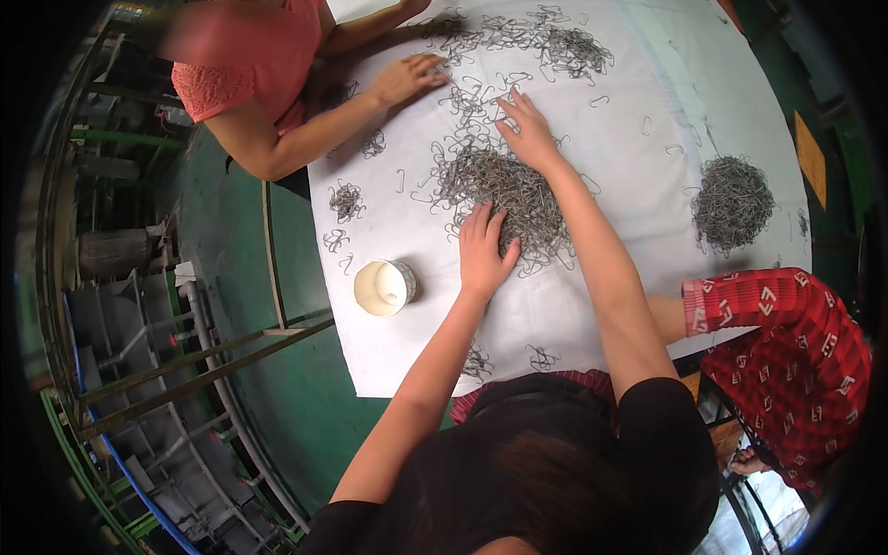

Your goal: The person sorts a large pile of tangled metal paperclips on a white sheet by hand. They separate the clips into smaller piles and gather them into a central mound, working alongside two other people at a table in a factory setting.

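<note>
A dense heap of bent wire hooks lies on a white-covered surface, its loose fringe trailing off on the far side. The person's left grip rests palm down on the near left edge of the heap, released, with its fingers loosely extended over the metal; whether a hook is pinned beneath them cannot be told. The right grip is also released, fingers and thumb spread above the thinner scatter at the far end of the heap; it is unclear whether the fingertips touch any hook.

To the left of the heap and nearer the person stands a paper cup, pale inside. Farther up on the left of the heap sits a small clump of hooks. Well to the right of the heap is a compact round pile, and beyond the heap lies another gathered mound. A tiny cluster lies on the near side of the heap, close to the person's body.

A co-worker in a coral top is to the far left of the heap, one hand reaching toward the loose hooks. A red patterned sleeve shows to the near right of the heap.
</note>
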### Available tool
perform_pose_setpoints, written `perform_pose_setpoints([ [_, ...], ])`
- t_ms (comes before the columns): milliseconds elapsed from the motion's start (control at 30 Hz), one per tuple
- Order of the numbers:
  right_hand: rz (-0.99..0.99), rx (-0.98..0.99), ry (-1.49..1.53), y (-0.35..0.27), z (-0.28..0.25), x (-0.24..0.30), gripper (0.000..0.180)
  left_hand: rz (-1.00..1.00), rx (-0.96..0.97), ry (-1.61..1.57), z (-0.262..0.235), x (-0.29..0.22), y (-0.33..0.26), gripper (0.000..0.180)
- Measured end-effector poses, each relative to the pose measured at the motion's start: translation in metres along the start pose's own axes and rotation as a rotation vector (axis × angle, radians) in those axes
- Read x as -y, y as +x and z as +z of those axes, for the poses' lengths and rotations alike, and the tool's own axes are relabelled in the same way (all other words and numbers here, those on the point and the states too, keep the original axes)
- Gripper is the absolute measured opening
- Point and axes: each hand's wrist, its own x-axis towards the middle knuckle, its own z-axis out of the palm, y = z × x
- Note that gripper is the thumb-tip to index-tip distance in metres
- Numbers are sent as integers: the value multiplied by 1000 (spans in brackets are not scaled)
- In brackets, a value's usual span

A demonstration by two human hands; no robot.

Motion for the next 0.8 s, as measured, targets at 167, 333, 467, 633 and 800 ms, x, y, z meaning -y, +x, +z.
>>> perform_pose_setpoints([
  [167,-43,-84,154,-8,-5,14,37,-10,5,-2,-2,0,-2,50],
  [333,18,-213,121,30,-6,-12,40,-17,9,-22,-1,1,1,50],
  [467,23,22,-225,61,11,-18,44,-9,20,-12,-1,-1,1,49],
  [633,-146,446,-382,51,14,5,36,-16,9,-20,-2,-1,1,49],
  [800,-58,694,145,17,-35,38,25,-25,20,-12,-3,-1,1,49],
])
